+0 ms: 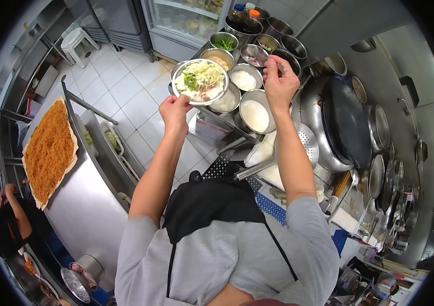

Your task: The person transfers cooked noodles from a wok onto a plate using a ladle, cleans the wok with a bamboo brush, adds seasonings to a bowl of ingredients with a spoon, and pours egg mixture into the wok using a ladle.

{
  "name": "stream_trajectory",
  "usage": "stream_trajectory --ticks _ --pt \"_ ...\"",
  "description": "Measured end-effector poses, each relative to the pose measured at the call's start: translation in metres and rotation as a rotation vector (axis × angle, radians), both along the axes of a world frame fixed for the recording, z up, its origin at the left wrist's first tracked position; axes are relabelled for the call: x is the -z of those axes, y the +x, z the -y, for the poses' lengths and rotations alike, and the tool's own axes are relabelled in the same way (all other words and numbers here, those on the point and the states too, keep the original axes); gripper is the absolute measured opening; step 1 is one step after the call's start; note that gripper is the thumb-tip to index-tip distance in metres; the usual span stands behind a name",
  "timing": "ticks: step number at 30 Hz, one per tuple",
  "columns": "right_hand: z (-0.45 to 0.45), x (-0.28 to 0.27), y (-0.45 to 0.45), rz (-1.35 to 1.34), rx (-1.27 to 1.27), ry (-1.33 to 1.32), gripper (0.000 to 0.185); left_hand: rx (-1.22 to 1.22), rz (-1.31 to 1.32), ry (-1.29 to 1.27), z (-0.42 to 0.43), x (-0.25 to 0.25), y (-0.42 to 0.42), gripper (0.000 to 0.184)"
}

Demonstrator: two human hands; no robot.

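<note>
My left hand (174,111) grips the near left rim of a round metal bowl (200,81), which holds shredded pale-green vegetable, green pieces and something white and pinkish. My right hand (282,81) is raised with its fingers pinched, over the right side of a group of metal containers; what it holds is too small to make out. Near it are a container with pinkish pieces (254,54) and one with white powder (243,79). Closer to me stands a larger pot of white contents (254,115). A container of green pieces (224,42) sits farther back.
A wok (347,122) and pans line the right side. A strainer (304,144) lies between my right forearm and the wok. At left, a tray of orange-brown food (51,150) rests on a steel counter (82,214). Another person's arm (18,211) shows at far left.
</note>
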State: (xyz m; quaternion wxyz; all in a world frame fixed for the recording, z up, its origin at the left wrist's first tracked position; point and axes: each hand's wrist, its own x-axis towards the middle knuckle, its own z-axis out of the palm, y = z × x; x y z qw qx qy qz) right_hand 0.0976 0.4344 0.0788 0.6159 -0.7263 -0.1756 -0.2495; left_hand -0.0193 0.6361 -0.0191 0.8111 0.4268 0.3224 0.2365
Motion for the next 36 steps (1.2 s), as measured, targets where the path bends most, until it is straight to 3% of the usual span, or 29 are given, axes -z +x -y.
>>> stream_trajectory --ticks 4,8,12,15,21,30,36 --pt "0.021 0.002 -0.021 -0.029 0.029 0.019 0.015 0.061 0.015 -0.065 -0.002 -0.003 -0.004 0.011" --pt "0.029 0.036 -0.046 -0.125 -0.121 -0.051 0.013 0.024 0.015 0.004 -0.024 -0.008 -0.022 0.012" --pt "0.016 0.083 -0.053 -0.254 -0.147 -0.286 0.015 -0.055 0.065 0.067 -0.046 -0.009 -0.036 0.013" --pt "0.006 0.091 -0.054 -0.112 -0.111 -0.445 0.017 -0.078 0.059 0.088 -0.054 -0.016 -0.047 0.013" --pt "-0.005 0.097 -0.047 -0.109 -0.1 -0.446 0.015 -0.103 0.027 0.088 -0.056 -0.014 -0.062 0.012" --pt "-0.011 0.103 -0.039 -0.499 -0.191 0.031 0.016 -0.106 -0.001 0.072 -0.053 -0.009 -0.069 0.011" --pt "0.002 0.102 -0.026 -0.798 -0.124 0.376 0.011 -0.117 0.0 0.08 -0.051 -0.007 -0.065 0.013"
